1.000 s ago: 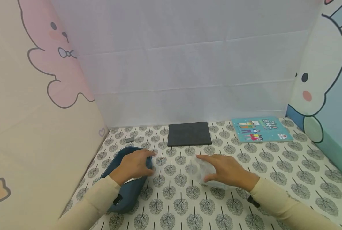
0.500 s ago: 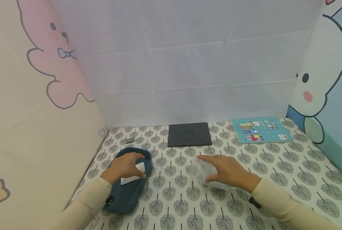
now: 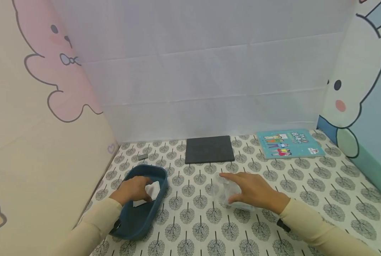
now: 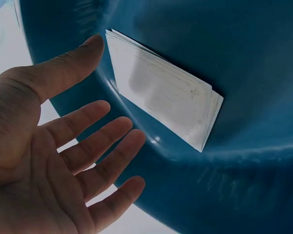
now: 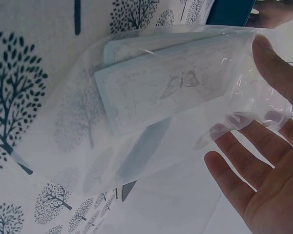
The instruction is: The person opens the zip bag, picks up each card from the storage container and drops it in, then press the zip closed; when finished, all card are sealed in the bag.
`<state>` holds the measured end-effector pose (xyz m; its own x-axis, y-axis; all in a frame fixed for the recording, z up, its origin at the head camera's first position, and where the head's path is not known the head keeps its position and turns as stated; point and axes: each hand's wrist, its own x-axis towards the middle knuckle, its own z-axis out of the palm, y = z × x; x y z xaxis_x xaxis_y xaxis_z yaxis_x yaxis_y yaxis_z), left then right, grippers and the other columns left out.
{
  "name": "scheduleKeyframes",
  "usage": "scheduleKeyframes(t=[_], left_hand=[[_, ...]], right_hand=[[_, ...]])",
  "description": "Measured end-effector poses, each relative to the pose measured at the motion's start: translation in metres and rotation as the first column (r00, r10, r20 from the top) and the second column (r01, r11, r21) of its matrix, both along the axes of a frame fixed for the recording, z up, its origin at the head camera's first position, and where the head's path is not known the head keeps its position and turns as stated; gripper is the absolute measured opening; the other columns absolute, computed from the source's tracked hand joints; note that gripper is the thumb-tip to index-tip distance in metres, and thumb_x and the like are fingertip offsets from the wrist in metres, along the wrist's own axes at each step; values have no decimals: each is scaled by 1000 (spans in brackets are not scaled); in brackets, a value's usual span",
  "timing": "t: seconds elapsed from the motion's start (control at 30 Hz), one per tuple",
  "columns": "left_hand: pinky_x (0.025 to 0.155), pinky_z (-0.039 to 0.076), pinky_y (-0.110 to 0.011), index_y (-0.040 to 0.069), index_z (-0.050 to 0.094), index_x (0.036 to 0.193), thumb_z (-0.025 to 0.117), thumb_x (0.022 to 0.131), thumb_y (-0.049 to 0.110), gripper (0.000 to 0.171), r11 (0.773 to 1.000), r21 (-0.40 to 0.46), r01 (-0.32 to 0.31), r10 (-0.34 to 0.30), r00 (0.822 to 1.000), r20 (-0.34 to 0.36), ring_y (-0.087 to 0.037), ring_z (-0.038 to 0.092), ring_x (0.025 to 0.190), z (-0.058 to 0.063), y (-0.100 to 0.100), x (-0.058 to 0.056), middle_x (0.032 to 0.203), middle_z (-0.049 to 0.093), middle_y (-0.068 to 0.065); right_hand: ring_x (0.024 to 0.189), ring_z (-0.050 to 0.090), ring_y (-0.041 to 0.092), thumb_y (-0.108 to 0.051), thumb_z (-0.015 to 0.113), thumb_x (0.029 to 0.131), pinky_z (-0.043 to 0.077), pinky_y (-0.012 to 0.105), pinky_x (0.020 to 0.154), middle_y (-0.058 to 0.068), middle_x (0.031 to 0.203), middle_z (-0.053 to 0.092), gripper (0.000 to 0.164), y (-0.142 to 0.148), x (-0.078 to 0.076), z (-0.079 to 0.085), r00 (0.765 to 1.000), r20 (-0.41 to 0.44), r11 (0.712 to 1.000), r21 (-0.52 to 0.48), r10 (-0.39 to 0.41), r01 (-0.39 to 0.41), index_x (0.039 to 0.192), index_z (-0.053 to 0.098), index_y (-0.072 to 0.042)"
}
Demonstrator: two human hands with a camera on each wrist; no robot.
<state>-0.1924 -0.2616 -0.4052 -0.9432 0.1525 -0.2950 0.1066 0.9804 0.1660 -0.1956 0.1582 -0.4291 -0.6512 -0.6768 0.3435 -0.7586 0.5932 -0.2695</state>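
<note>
A dark blue tub (image 3: 137,217) stands at the left of the table, a small stack of white cards (image 4: 161,92) lying against its inner wall. Over the tub is my left hand (image 3: 133,189), thumb and fingers spread beside the cards and apart from them in the left wrist view. At the table's middle, my right hand (image 3: 254,190) holds a clear plastic bag (image 5: 63,156) near its mouth, thumb on one side and fingers curled at the other. Inside that bag lie pale cards (image 5: 173,87), the top one printed with a butterfly.
A black flat panel (image 3: 209,149) lies at the back middle of the table. To its right is a turquoise book (image 3: 290,144). A small grey block (image 3: 143,156) sits behind the tub. Cloth walls border the back and sides.
My left hand has moved left and back over the tub, uncovering more of the tub and its cards. The right hand with the plastic bag has stayed nearly still.
</note>
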Motion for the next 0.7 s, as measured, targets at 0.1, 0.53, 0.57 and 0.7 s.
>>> scheduleKeyframes(t=[0.1,0.53,0.57,0.7], left_hand=[[89,49,-60,6,65,130,91,73,28,67,1000,-18,-12,12,1000,3,-41,60,113,-2,-3,-3,130,62,-19],[91,47,-64,-2,59,135,96,64,37,89,993,-112,-33,37,999,34,-41,58,116,-8,-7,-5,133,58,-22],[91,46,-64,-2,59,135,96,64,37,89,993,-114,-33,38,999,33,-40,58,115,-9,-7,-5,133,58,-22],[82,50,-58,1,65,125,97,62,36,79,993,-110,-39,44,998,46,-29,62,92,-11,-7,-4,109,63,-12]], right_hand=[[71,57,6,-49,86,72,45,25,55,4,104,72,84,0,-1,-1,1000,-10,1000,-4,6,-6,144,56,-17],[72,57,5,-48,85,72,45,24,55,4,104,72,83,1,1,-2,1000,0,1000,-7,1,-1,144,56,-17],[72,57,5,-49,85,72,45,24,55,4,104,72,84,1,1,-2,1000,2,1000,-6,-1,1,144,56,-17],[73,59,7,-49,85,72,45,24,55,4,105,72,83,0,1,-2,1000,6,1000,-1,-3,3,144,56,-18]])
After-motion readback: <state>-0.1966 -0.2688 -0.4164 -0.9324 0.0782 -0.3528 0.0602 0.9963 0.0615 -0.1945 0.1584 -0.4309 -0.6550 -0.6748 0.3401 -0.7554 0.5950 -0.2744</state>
